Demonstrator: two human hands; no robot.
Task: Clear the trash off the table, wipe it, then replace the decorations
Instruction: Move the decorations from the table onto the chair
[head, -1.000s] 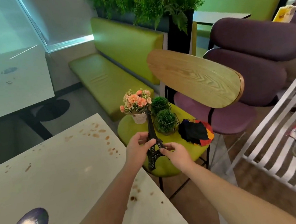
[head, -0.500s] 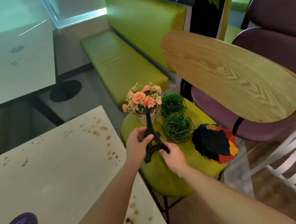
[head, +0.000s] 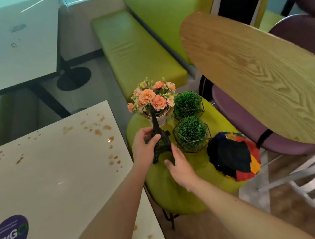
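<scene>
A purple sticker (head: 9, 235) sits at the worktop's (head: 48, 179) 8 o'clock corner, and brown stains (head: 103, 128) speckle its far edge toward 1 o'clock. Just off the worktop's right edge, the left hand (head: 145, 149) has its grip curled around the middle of a black tower model (head: 159, 138), thumb in front, holding it upright over the green chair seat (head: 171, 188). At the tower's 5 o'clock the right hand (head: 179, 167) touches its base with fingertips, fingers fairly straight rather than wrapped. Behind the tower, at 12 o'clock, stands a pot of peach flowers (head: 153, 100). To the right sit two green ball plants (head: 191, 133) in wire frames, one behind the other. At their 4 o'clock a dark, multicoloured cloth (head: 234, 156) lies on the seat.
</scene>
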